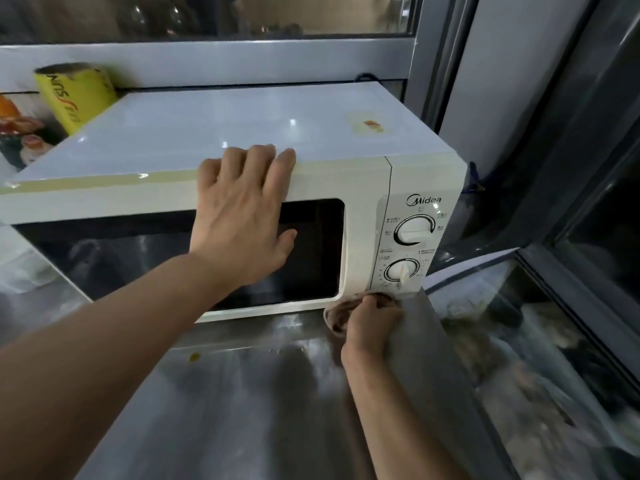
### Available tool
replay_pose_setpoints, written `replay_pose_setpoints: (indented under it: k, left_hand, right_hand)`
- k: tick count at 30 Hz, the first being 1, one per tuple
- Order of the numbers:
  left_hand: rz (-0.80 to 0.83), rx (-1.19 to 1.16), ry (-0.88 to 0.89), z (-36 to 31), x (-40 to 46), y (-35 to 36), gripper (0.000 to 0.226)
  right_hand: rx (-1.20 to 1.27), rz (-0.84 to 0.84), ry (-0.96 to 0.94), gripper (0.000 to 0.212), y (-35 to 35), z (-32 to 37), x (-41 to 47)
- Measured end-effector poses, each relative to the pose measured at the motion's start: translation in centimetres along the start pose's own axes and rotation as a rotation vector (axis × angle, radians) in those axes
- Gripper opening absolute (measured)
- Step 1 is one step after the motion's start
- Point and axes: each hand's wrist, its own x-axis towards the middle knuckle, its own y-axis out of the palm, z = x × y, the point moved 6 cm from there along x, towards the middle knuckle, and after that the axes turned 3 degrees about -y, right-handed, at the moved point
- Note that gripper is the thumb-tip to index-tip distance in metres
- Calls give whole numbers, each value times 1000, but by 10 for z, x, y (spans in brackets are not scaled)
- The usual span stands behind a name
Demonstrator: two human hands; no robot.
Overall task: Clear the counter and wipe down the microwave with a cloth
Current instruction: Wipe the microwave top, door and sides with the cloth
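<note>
Standing at a brushed steel counter (242, 410) that is filling the lower middle of the frame, you are facing one cream microwave (242, 133) sitting on it, with a grey window frame (433, 64) running across the top and down the right side. Your left hand (242, 216) is lying flat and spread against the dark door glass, its fingers hooking over the top front edge of the microwave and gripping nothing else. Your right hand (372, 323), in the lower centre right, is curling closed around one bunched brownish cloth (337, 315), pressing it to the bottom corner of the microwave just under the control panel. Two white dials (414, 230) are showing on that panel, one above the other. One yellow tin (74, 95) is leaning at the upper left, just beside the microwave's top. One small yellowish spot (194, 357) is sitting on the counter below the door.
</note>
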Motion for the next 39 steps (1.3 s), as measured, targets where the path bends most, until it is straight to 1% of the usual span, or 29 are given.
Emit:
replay_pose_setpoints:
  k: [3,5,6,8,11,13,18,22,25,29,32,35,38,39]
  left_hand:
    - [36,15,-6,-1,0,-2,89]
    - [75,10,-6,-1,0,-4,89]
    - [95,-2,-1,0,0,-5,90]
    - [144,-40,21,1,1,-8,93]
    - [204,-133,56,7,-3,-14,97]
    - [211,-171,57,13,-9,-22,98]
    - [239,-105,24,49,-31,-38,97]
    - [270,-64,13,92,-44,-46,94]
    - [279,-80,-4,125,-49,-45,90]
    - [271,-122,30,154,-56,-33,84]
    - [221,-150,81,162,-59,-22,86]
    - [161,-193,109,165,-59,-16,88]
    - [121,-232,139,168,-59,-13,87]
    - [110,-245,149,169,-59,-12,87]
  right_hand:
    - [-13,121,8,42,6,-1,-18]
    - [-129,213,-55,48,7,5,-32]
    - [-184,233,-105,49,6,10,-36]
    - [-239,231,-234,47,2,26,-44]
    - [-316,231,-405,56,-7,55,-55]
    - [-354,239,-507,60,-12,75,-67]
    - [-374,207,-716,59,-5,133,-91]
    - [-410,162,-814,54,20,171,-97]
    - [-459,86,-859,51,26,174,-101]
    - [-468,-15,-909,47,21,147,-105]
    - [-494,-89,-879,44,18,121,-107]
    - [-520,-114,-807,46,17,99,-110]
    - [-510,-144,-711,47,14,95,-114]
    - [-501,-152,-723,47,16,99,-117]
